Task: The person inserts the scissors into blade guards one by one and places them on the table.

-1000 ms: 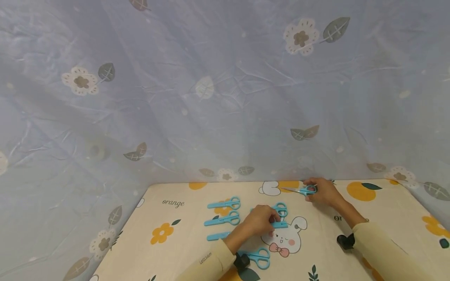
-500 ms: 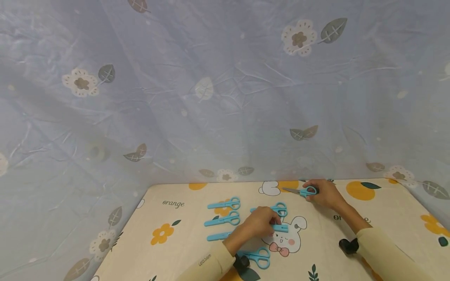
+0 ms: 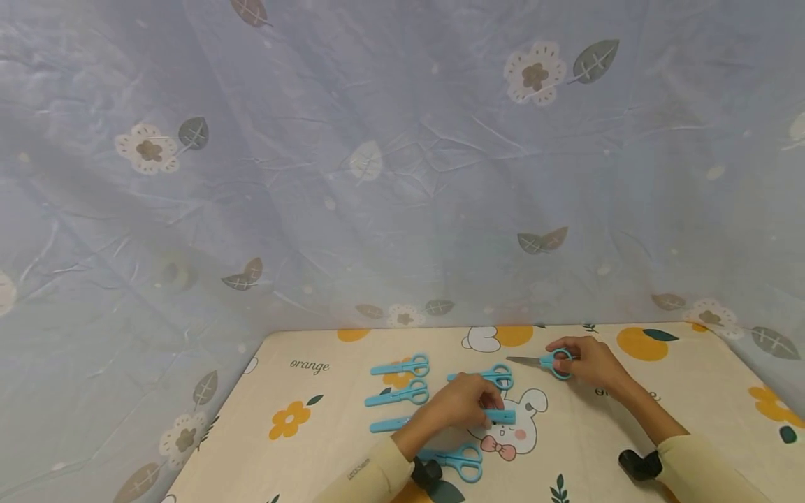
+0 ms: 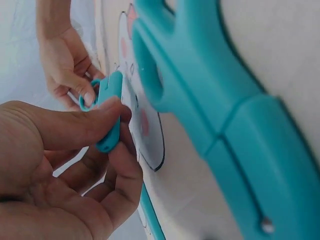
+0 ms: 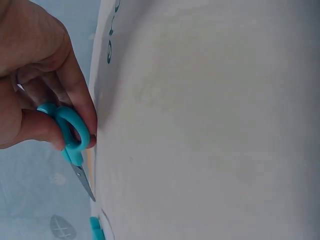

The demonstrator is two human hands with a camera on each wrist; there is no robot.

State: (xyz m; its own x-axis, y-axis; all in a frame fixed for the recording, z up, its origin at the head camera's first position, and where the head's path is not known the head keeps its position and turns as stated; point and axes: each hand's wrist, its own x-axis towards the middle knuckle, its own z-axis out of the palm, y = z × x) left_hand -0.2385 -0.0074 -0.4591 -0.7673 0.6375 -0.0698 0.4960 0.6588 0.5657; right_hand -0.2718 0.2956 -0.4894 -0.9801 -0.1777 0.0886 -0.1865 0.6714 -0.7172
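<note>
My left hand (image 3: 462, 402) pinches a blue scissors cover (image 4: 111, 90) between thumb and fingers, its open end facing right in the head view. Over at the right, my right hand (image 3: 588, 362) holds a pair of scissors (image 3: 555, 362) by the blue handle loops. The bare metal blades (image 5: 84, 181) are closed together and point left, toward the left hand's side. In the left wrist view the right hand (image 4: 65, 65) shows just behind the cover. Covered scissors (image 3: 462, 460) lie under the left wrist, and another covered pair (image 3: 497, 376) lies just beyond the left hand.
Two covered scissors, a far pair (image 3: 402, 367) and a nearer pair (image 3: 399, 394), lie left of the left hand. A third blue cover (image 3: 390, 424) is partly hidden by the left forearm. The patterned tablecloth (image 3: 239, 433) meets a hanging flowered sheet (image 3: 402, 209) at the back.
My right hand has drawn the scissors nearer to me and slightly right, bringing the blades closer to level. The left hand with the cover has shifted only slightly toward me.
</note>
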